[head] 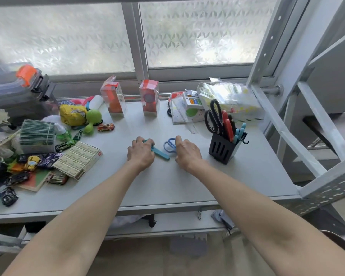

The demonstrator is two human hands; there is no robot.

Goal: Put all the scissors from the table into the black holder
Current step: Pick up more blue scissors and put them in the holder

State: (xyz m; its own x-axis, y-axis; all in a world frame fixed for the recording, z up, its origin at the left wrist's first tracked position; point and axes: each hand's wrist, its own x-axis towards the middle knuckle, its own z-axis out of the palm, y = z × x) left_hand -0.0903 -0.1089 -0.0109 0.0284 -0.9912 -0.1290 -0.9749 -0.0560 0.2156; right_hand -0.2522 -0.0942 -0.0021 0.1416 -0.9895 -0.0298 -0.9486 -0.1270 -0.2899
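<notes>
Teal scissors [160, 153] in a sheath lie on the grey table [167, 186] at its middle. My left hand [140, 152] grips their handle end, fingers curled over it. Just to the right lie blue scissors [169, 145], and my right hand [187, 153] covers their blade end with fingers curled onto them. The black holder [221, 149] stands to the right of my right hand. It holds large black-handled scissors [214, 116], red scissors [227, 124] and light blue ones [239, 132].
Toy cars, a box of erasers [79, 159], a card stack and plush toys crowd the table's left side. Two clear red boxes [149, 97] stand at the back. Stationery packs [189, 108] lie behind the holder. A metal rack frame [307, 120] borders the right.
</notes>
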